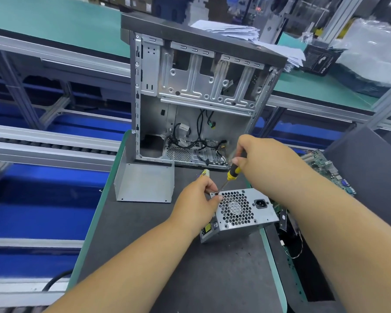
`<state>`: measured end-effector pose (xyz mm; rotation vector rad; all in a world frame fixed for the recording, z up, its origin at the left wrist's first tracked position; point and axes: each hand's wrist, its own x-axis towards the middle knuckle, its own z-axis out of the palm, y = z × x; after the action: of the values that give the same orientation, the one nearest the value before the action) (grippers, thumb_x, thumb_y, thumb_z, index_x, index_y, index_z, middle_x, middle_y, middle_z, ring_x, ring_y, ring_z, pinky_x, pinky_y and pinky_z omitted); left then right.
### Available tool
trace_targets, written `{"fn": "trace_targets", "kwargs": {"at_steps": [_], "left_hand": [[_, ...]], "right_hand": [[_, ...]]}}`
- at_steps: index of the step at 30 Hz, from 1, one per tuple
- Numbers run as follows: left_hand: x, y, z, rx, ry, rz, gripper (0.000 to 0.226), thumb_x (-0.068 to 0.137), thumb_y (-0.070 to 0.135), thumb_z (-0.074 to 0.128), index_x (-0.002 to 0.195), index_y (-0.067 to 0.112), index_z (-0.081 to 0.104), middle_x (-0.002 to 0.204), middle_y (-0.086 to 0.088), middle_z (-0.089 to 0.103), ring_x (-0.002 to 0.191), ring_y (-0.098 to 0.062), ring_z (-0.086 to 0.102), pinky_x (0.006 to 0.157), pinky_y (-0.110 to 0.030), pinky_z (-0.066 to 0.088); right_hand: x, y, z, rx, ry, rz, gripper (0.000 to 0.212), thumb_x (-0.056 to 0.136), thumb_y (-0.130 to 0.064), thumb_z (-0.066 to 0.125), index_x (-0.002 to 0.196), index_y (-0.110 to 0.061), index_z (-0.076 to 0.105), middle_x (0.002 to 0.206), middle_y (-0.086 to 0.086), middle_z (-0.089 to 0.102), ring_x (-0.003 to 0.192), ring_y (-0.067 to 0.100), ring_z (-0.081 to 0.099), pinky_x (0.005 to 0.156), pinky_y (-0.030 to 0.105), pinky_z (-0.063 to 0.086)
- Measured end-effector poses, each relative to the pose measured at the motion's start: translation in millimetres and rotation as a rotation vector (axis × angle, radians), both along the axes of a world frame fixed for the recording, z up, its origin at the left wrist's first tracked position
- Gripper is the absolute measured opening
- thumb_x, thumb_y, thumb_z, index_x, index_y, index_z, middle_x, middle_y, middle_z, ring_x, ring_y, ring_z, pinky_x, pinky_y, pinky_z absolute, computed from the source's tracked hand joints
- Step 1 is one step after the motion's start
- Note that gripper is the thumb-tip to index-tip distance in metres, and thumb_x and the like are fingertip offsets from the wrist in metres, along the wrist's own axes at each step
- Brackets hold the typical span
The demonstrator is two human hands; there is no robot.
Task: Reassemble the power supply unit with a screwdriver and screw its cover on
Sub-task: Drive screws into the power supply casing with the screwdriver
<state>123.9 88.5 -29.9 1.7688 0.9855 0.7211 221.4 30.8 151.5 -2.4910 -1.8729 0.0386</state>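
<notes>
- PSU sits tilted on the dark mat, in front of the open case, grille face up toward the camera.
- Left hand grips the PSU's upper-left corner; fingertips pinch close around the screwdriver tip, where a small dark item, probably a screw, can just be made out.
- Right hand is curled round the top of the screwdriver, yellow-and-black handle; shaft slants down-left to that corner.
- Loose metal cover stands on the mat left of the PSU, apart from it.
- Circuit board lies to the right, partly hidden by the right arm.
</notes>
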Motion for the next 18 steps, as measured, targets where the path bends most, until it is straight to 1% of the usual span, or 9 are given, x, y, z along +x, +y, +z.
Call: {"fn": "trace_targets", "kwargs": {"at_steps": [2,3,5,7,8,12,15,16,18], "left_hand": [[0,0,-1,-0.121,-0.087,0.027,0.015,0.084,0.029,0.072,0.084,0.032,0.057,0.082,0.010,0.058,0.078,-0.016,0.062,0.068,-0.030,0.053],[1,1,-1,-0.204,-0.136,0.042,0.014,0.083,0.028,0.073,0.084,0.031,0.059,0.082,0.007,0.059,0.080,-0.018,0.063,0.074,-0.033,0.056],[1,3,-1,-0.356,-0.207,0.049,0.012,0.082,0.022,0.074,0.086,0.025,0.062,0.080,-0.002,0.063,0.077,-0.019,0.065,0.081,-0.044,0.058],[3,6,0,-0.450,-0.230,0.039,0.012,0.081,0.015,0.073,0.086,0.020,0.063,0.073,-0.003,0.061,0.069,-0.018,0.062,0.079,-0.047,0.057],[5,8,1,-0.468,-0.222,0.040,0.012,0.080,0.012,0.072,0.085,0.019,0.064,0.071,-0.002,0.059,0.067,-0.018,0.060,0.077,-0.046,0.057],[12,12,6,-0.511,-0.187,0.068,0.012,0.076,0.008,0.067,0.082,0.018,0.064,0.066,0.001,0.058,0.063,-0.019,0.056,0.071,-0.040,0.056],[6,15,8,-0.632,-0.224,0.015,0.018,0.079,0.005,0.071,0.093,0.014,0.062,0.078,-0.005,0.066,0.064,-0.019,0.062,0.074,-0.042,0.058],[1,17,9,-0.679,-0.238,-0.020,0.022,0.080,0.006,0.073,0.098,0.013,0.062,0.082,-0.004,0.068,0.063,-0.017,0.065,0.073,-0.040,0.059],[-12,24,12,-0.722,-0.262,-0.043,0.025,0.084,0.010,0.073,0.105,0.014,0.061,0.089,0.000,0.072,0.066,-0.012,0.069,0.066,-0.029,0.058]], "right_hand": [[5,-1,5,0.034,0.112,-0.031,0.015,0.093,-0.035,0.062,0.089,-0.021,0.058,0.072,-0.002,0.055,0.065,0.012,0.049,0.051,0.028,0.032],[9,-2,7,0.090,0.161,-0.052,0.014,0.089,-0.035,0.065,0.084,-0.024,0.059,0.072,-0.003,0.057,0.065,0.012,0.051,0.052,0.028,0.034],[19,-6,11,0.289,0.199,-0.102,0.010,0.086,-0.030,0.063,0.079,-0.023,0.059,0.069,-0.005,0.059,0.064,0.011,0.052,0.053,0.027,0.036],[28,-10,12,0.463,0.237,-0.144,0.007,0.083,-0.027,0.058,0.078,-0.022,0.057,0.065,-0.007,0.059,0.060,0.010,0.051,0.053,0.029,0.037],[32,-11,12,0.500,0.258,-0.156,0.006,0.082,-0.027,0.057,0.078,-0.022,0.057,0.064,-0.010,0.058,0.058,0.010,0.049,0.053,0.030,0.036],[36,-7,2,0.493,0.321,-0.146,0.006,0.083,-0.028,0.060,0.078,-0.024,0.058,0.064,-0.016,0.055,0.060,0.005,0.048,0.053,0.029,0.033],[34,1,-15,0.482,0.347,-0.124,0.007,0.086,-0.029,0.061,0.079,-0.026,0.060,0.061,-0.011,0.054,0.058,0.006,0.050,0.053,0.028,0.035],[33,4,-22,0.470,0.363,-0.122,0.007,0.087,-0.030,0.061,0.080,-0.027,0.061,0.062,-0.010,0.055,0.058,0.006,0.050,0.053,0.028,0.035],[31,10,-38,0.411,0.388,-0.125,0.008,0.089,-0.034,0.061,0.083,-0.029,0.064,0.065,-0.009,0.055,0.061,0.006,0.051,0.053,0.027,0.035]]}}
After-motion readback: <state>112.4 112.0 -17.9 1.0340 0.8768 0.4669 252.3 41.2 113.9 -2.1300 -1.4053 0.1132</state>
